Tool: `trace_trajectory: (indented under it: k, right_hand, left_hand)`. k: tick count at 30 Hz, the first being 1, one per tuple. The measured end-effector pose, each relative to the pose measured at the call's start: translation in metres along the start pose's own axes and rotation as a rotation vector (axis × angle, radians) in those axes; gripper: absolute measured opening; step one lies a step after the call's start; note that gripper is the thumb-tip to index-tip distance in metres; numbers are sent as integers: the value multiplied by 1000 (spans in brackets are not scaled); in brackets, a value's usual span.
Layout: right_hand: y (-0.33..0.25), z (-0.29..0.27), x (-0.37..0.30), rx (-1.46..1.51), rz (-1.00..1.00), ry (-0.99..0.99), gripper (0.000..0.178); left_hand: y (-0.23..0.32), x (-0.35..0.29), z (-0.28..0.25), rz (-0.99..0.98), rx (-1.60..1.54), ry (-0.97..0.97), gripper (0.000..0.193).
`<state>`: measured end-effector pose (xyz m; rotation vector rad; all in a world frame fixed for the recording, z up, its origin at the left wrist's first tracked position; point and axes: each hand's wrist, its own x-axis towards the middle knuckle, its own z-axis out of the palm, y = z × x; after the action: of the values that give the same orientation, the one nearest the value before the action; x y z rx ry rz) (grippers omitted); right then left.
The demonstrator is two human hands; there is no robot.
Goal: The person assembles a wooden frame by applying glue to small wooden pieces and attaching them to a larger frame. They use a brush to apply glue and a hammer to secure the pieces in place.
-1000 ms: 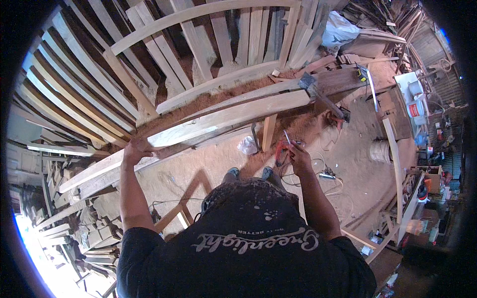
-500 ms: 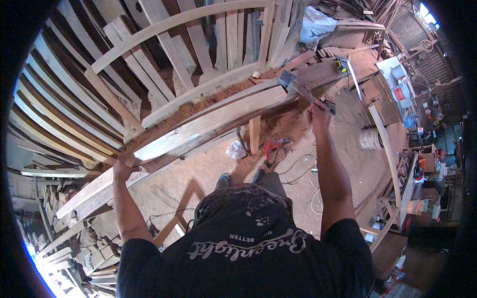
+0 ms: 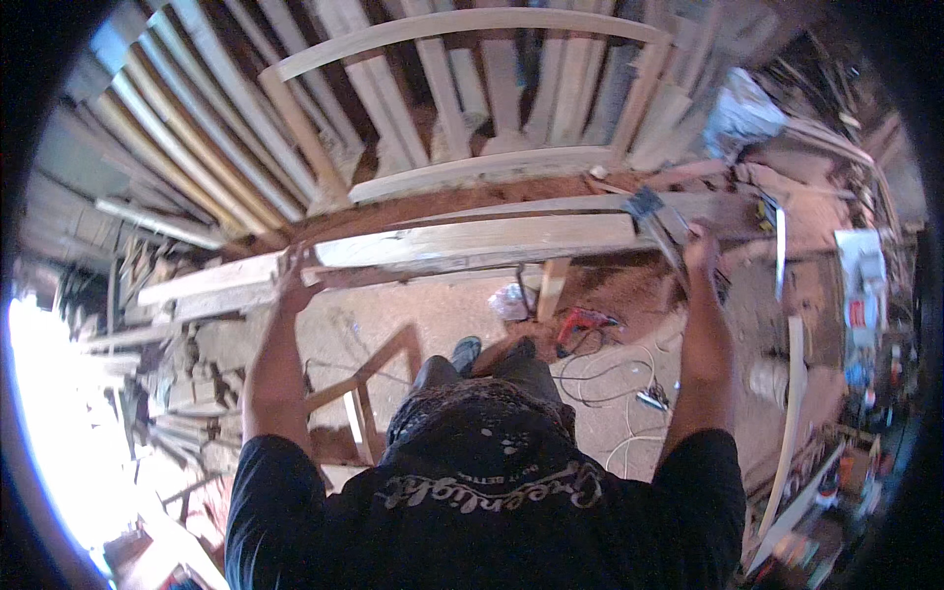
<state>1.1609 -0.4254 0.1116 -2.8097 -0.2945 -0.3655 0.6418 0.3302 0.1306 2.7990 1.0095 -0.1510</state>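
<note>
A long pale wooden board [image 3: 492, 241] lies across a dusty timber bench in front of me. My left hand [image 3: 297, 280] grips it toward the left, fingers over the top and thumb apart on the near side. At the board's right end, my right hand [image 3: 700, 248] is closed on a tool [image 3: 667, 242] with a dark block-like end and a long greyish bar; its exact kind is unclear. The block-like end sits against or just beside the board's end; contact cannot be made out.
A curved wooden frame [image 3: 472, 22] and several upright planks stand beyond the bench. On the floor lie a red power drill [image 3: 582, 329], looping cords [image 3: 629, 393] and a small plastic bag [image 3: 508, 302]. A wooden frame [image 3: 379, 359] stands near my left leg.
The view has turned, so the board now lies nearly level across it. Both hands keep their places at the board and tool; the tool's bar now points more toward me.
</note>
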Motion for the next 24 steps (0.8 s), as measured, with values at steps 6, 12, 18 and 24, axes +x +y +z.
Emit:
trace_trajectory:
  k: [6,12,18,24]
  right_hand:
    - [-6,-2,5,-56,105,-128,19]
    - [-103,-33,-45,288,-119,233,28]
    - [-289,-17,-199,410,-452,-89,32]
    - [-403,6,-267,378,-441,-26,59]
  left_hand:
    - [38,-21,6,-41,17,5,115]
    - [63,-13,-19,-99,107,-58,103]
    - [33,28,-17,166,232,5,104]
    - [-7,66,-17,440,-5,-40,77]
